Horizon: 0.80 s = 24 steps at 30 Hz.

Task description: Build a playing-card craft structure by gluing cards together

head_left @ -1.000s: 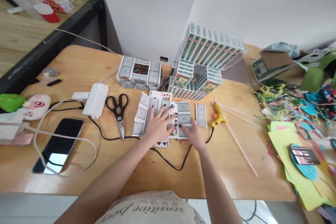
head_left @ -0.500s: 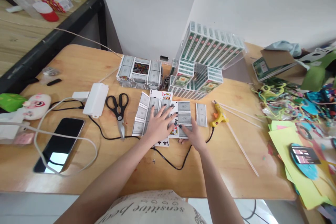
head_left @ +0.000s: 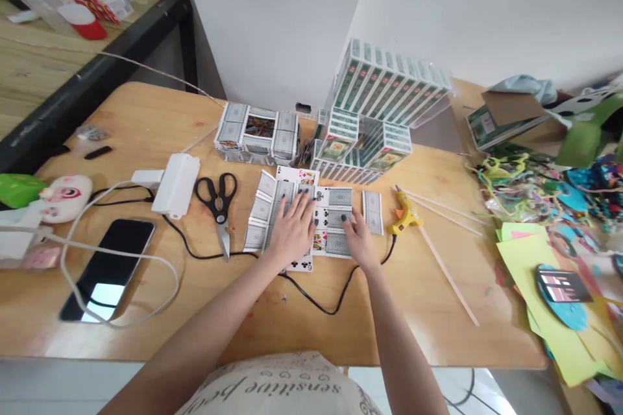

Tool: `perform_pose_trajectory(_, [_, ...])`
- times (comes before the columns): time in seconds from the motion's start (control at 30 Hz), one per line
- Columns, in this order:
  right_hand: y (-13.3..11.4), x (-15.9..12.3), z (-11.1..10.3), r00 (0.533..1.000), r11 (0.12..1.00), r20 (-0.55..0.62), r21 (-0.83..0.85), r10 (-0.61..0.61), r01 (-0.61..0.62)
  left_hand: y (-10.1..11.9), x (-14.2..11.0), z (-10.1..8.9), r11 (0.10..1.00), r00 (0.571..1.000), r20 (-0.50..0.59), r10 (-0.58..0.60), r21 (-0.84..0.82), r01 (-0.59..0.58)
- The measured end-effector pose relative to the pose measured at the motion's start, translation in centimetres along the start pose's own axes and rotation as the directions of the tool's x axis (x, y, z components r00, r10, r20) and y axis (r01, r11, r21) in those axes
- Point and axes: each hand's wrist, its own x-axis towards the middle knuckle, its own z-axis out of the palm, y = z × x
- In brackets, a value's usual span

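Observation:
Playing cards lie joined in a flat panel on the table, some showing patterned grey backs and others their faces. My left hand rests flat on the middle of them, fingers stretched out. At the panel's right edge my right hand is closed, thumb on top; its lower fingers are partly hidden. Left of my left hand, a folded strip of cards stands slightly raised. A separate pair of cards lies to the right, beside a yellow glue gun.
Black-handled scissors and a white adapter lie left, near a phone crossed by a white cable. Behind the cards stand a card-covered box and stacked card packs. Glue sticks and coloured paper are right.
My right hand has shifted up and right, from the panel's lower right corner to its right edge. The fingers of my left hand have drawn closer together, uncovering cards beside them.

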Motion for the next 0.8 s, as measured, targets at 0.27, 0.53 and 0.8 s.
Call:
perform_pose_trajectory(0.27, [-0.5, 2.8, 1.3, 0.961, 0.933, -0.184, -0.334, -0.206, 0.136, -0.7, 0.2, 0.5, 0.999, 1.000, 0.000, -0.009, 0.038, 0.009])
perform_pose_trajectory(0.53, [-0.2, 3.1, 2.6, 0.959, 0.899, -0.170, -0.415, -0.226, 0.138, -0.6, 0.2, 0.5, 0.999, 1.000, -0.005, -0.009, 0.037, 0.009])
perform_pose_trajectory(0.8, [-0.9, 2.8, 3.3, 0.971, 0.852, -0.169, -0.520, -0.166, 0.055, -0.6, 0.2, 0.6, 1.000, 1.000, -0.013, -0.010, 0.026, 0.010])
